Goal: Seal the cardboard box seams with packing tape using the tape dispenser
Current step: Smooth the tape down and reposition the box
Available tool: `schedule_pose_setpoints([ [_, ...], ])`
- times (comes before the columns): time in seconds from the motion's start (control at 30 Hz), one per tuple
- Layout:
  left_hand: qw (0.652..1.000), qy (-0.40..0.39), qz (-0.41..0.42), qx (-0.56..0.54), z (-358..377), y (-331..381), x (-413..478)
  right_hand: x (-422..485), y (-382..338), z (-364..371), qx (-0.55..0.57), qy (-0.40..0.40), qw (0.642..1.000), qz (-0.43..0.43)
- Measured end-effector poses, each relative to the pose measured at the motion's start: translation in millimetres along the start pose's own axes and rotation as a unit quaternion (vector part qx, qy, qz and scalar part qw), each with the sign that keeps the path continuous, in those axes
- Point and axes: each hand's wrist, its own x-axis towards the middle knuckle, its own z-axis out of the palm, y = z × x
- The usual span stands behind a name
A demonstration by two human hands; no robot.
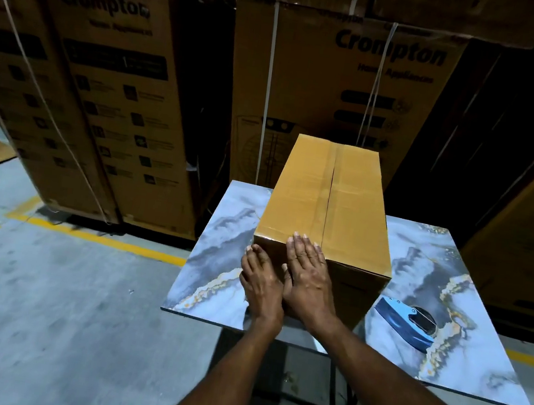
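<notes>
Now we are pressing our left hand (pixel 261 284) and right hand (pixel 308 277) flat, fingers straight, on the near end of the cardboard box (pixel 326 210), which is standing mid-worktop (pixel 218 247). The tape dispenser (pixel 408 320) is lying at four o'clock from it. We are judging the box stiff and probably light, best gripped at its lower corners.

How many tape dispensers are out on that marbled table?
1. A blue tape dispenser lies on the table, to the right of the cardboard box. The box could hide another behind it.
</notes>
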Motion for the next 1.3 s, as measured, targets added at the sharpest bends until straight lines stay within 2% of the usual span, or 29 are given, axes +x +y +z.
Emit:
schedule_pose_setpoints([
  [0.13, 0.998, 0.006, 0.023, 0.054, -4, -1, -11, 1, 3, -4, 0.001, -0.019, 1.000, -0.012],
  [0.2, 0.996, 0.054, 0.055, 0.041, -13, -7, -8, 0, 3, -6, 0.003, -0.027, 1.000, -0.011],
  [0.27, 0.993, 0.107, 0.053, -0.021, -25, -11, 5, 0, 3, -7, 0.001, -0.036, 0.999, -0.011],
  [0.37, 0.973, 0.169, -0.014, -0.155, -43, -11, 33, 0, 2, -7, -0.006, -0.045, 0.999, -0.005],
  [0.53, 0.971, 0.101, 0.047, -0.212, -37, -16, 57, 0, 2, -6, -0.004, -0.048, 0.999, 0.001],
  [0.7, 0.960, 0.110, -0.056, -0.250, -25, -23, 53, 1, 2, -2, 0.004, -0.036, 0.999, 0.004],
  [0.93, 0.965, 0.067, -0.062, -0.247, -27, -31, 51, 0, 3, -2, 0.001, -0.037, 0.999, -0.006],
  [1.07, 0.969, -0.023, -0.082, -0.233, -32, -43, 47, 2, 3, -7, -0.001, -0.033, 0.999, -0.012],
  [1.13, 0.975, -0.054, -0.059, -0.207, -40, -49, 43, 3, 2, -8, 0.001, -0.029, 1.000, -0.006],
  [1.3, 0.979, 0.008, -0.010, -0.203, -67, -5, 57, 15, -6, -20, 0.000, -0.017, 1.000, 0.011],
])
